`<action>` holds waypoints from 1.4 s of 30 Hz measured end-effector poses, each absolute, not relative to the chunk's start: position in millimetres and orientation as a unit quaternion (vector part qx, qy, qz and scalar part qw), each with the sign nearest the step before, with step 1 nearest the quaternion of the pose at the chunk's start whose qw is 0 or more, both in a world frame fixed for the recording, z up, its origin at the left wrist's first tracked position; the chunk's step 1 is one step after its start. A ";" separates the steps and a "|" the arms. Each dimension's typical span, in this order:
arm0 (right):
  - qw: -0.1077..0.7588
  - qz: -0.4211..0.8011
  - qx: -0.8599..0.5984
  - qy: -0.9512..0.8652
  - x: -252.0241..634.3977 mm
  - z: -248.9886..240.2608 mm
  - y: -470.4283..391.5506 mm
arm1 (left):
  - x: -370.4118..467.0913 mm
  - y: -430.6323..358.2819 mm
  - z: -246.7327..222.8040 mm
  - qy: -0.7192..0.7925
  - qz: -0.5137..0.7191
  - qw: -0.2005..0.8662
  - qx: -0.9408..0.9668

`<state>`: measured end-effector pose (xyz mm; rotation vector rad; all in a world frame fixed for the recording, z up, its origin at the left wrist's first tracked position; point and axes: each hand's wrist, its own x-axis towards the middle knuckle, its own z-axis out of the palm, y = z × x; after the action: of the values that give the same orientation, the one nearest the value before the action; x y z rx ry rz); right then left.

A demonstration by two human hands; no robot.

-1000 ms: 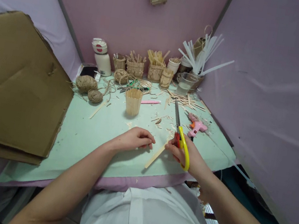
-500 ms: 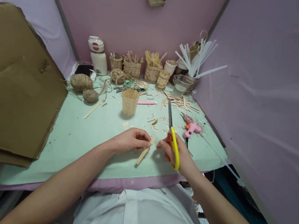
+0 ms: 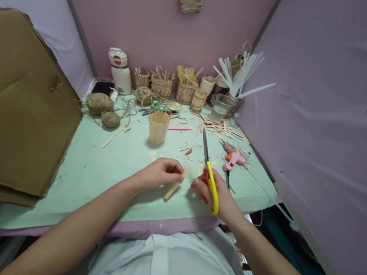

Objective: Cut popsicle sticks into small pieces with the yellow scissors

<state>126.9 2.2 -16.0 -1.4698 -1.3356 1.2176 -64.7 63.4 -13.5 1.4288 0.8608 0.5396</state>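
Note:
Between the thumb and fingers of my left hand (image 3: 166, 173) is a flat, pale wooden stick (image 3: 171, 192), slanting down toward the table's front edge. My right hand (image 3: 211, 190) holds yellow-handled scissors (image 3: 211, 183); their dark blades look closed and point away from me, and part of the handle is hidden in my palm. A small gap separates the stick from my right fingers. Beyond my left hand stands a cup made of wooden strips (image 3: 157, 128).
A pink glue gun (image 3: 235, 159) with its cord lies at right. Behind are loose sticks (image 3: 222, 127), a clear cup of liquid (image 3: 221, 108), stick-filled baskets (image 3: 186, 92), twine balls (image 3: 100, 104) and a bottle (image 3: 121, 78). Large cardboard (image 3: 16, 105) blocks the left. A pink pen (image 3: 180, 128) lies mid-table.
The stick in my left hand has tilted slightly, its near end shifting left. The scissors have dipped a little toward me. The view has tipped slightly upward.

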 end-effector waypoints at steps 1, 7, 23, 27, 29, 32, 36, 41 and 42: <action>0.397 0.482 -0.579 -0.524 126.4 -15.9 2.1 | -65.0 63.8 -14.1 0.379 0.235 0.639 0.627; 0.397 0.476 -0.601 -0.505 123.6 -11.3 -0.6 | -73.7 72.0 -10.8 0.403 0.293 0.624 0.602; 0.602 0.497 -0.414 -0.469 105.2 30.6 119.3 | -153.2 100.0 32.3 0.471 0.447 0.563 0.512; 0.615 0.514 -0.418 -0.427 95.2 23.3 153.1 | -185.8 116.3 45.5 0.527 0.474 0.520 0.476; 0.613 0.520 -0.421 -0.420 93.5 16.9 159.6 | -196.8 126.3 47.5 0.552 0.463 0.500 0.481; 0.597 0.536 -0.429 -0.414 92.8 7.9 159.5 | -204.2 141.4 45.1 0.578 0.432 0.491 0.488; 0.581 0.555 -0.437 -0.404 91.2 3.3 154.0 | -201.1 159.3 37.0 0.594 0.391 0.496 0.497; 0.566 0.566 -0.444 -0.401 88.5 1.8 152.8 | -196.9 175.0 28.8 0.601 0.347 0.491 0.527; 0.562 0.567 -0.450 -0.400 88.5 0.8 152.7 | -197.4 176.8 27.9 0.602 0.341 0.488 0.532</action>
<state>88.5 152.7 0.8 -1.0601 -0.9412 1.3350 -197.4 176.8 27.9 1.2943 1.4637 0.8299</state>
